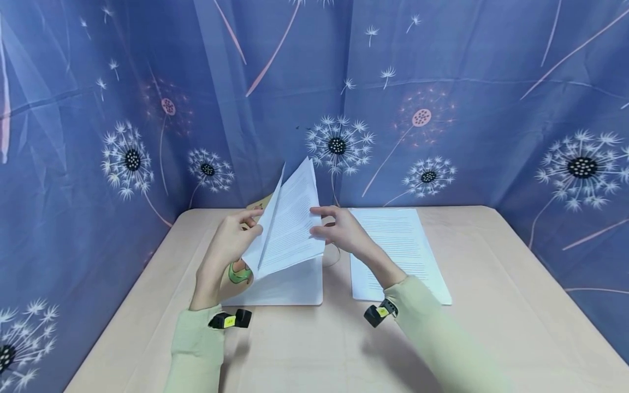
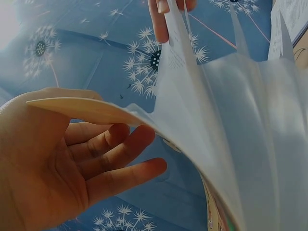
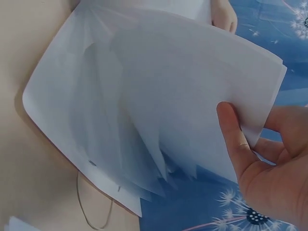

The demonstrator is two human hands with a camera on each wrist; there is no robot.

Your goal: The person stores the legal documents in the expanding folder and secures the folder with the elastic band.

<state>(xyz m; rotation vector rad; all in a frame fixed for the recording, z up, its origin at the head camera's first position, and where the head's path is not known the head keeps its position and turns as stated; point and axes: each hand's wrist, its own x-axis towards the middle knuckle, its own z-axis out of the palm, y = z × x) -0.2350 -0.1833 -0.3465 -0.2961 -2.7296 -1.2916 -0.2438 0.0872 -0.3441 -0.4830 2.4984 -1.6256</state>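
A folder with a tan cartoon cover and white pleated pockets stands partly opened left of the table's middle. My left hand grips the raised cover at its edge, fingers beneath it in the left wrist view. Inside the folder, several printed sheets stand tilted upward. My right hand pinches their right edge between thumb and fingers. From the right wrist side, the sheets hide part of the fanned pockets. The sheets' lower ends are out of sight within the folder.
A flat stack of printed paper lies right of the folder, partly under my right forearm. A thin elastic loop sticks out from the folder's edge. Blue dandelion-print curtain surrounds the table's back and sides.
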